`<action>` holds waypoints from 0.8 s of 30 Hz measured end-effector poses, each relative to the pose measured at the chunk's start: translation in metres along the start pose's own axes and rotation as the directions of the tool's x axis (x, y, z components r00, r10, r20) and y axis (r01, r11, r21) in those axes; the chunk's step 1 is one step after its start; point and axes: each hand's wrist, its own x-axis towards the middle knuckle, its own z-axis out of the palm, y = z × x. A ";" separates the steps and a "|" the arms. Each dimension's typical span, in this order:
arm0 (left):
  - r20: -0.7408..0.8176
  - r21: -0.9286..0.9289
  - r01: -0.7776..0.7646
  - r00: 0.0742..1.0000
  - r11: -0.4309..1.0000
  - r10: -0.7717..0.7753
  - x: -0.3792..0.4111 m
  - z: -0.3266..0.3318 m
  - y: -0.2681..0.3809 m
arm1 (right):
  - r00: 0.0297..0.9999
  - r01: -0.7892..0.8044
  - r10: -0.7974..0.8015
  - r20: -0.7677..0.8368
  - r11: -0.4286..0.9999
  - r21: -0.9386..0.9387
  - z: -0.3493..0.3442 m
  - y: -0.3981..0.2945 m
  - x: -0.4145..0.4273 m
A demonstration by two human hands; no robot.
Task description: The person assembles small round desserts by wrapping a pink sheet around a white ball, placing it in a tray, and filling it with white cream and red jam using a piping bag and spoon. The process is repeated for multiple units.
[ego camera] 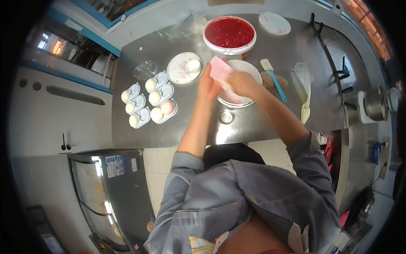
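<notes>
My left hand (210,82) holds up a thin, soft pink square sheet (219,69) above a round white container (252,71). My right hand (243,83) is blurred by motion and bunched at the sheet's lower right corner; whether its fingers grip the sheet is unclear. Something pink (233,97) lies inside the container, partly hidden by my hands. Just in front of it on the steel table rests a metal ring (226,116). Behind stands a white tub (229,50) full of red, jam-like filling (229,31).
At left, several two-cup plastic trays (166,90) hold white balls (155,96) and a pinkish one (167,107). A plate (176,71) carries a white ball (194,65). At right lie a blue-handled spatula (277,85), a piping bag (304,101) and a white lid (274,23).
</notes>
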 end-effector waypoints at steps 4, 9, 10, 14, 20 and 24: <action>0.166 0.139 -0.081 0.985 0.987 0.057 -0.005 -0.018 0.018 | 0.969 0.002 0.027 -0.245 0.993 0.117 -0.037 -0.004 -0.023; -0.055 0.065 0.039 0.998 0.997 -0.035 -0.014 0.010 0.008 | 0.847 0.209 -0.001 -0.532 0.920 0.331 -0.059 -0.054 -0.011; -0.051 0.090 0.036 0.998 0.995 -0.031 -0.010 0.016 0.004 | 0.920 0.136 -0.050 -0.390 0.971 0.195 -0.040 -0.032 -0.009; -0.125 0.080 0.031 0.992 0.996 -0.021 -0.012 0.011 0.016 | 0.973 -0.225 0.220 -0.073 0.973 -0.059 -0.031 0.017 -0.017; 0.065 -0.051 0.113 0.992 0.992 -0.110 -0.020 0.013 0.020 | 0.866 -0.038 0.307 -0.394 0.827 0.560 -0.066 -0.016 -0.030; 0.029 0.031 0.111 0.993 0.993 -0.112 -0.027 0.018 0.015 | 0.863 -0.069 0.358 -0.355 0.781 0.621 -0.073 -0.033 -0.032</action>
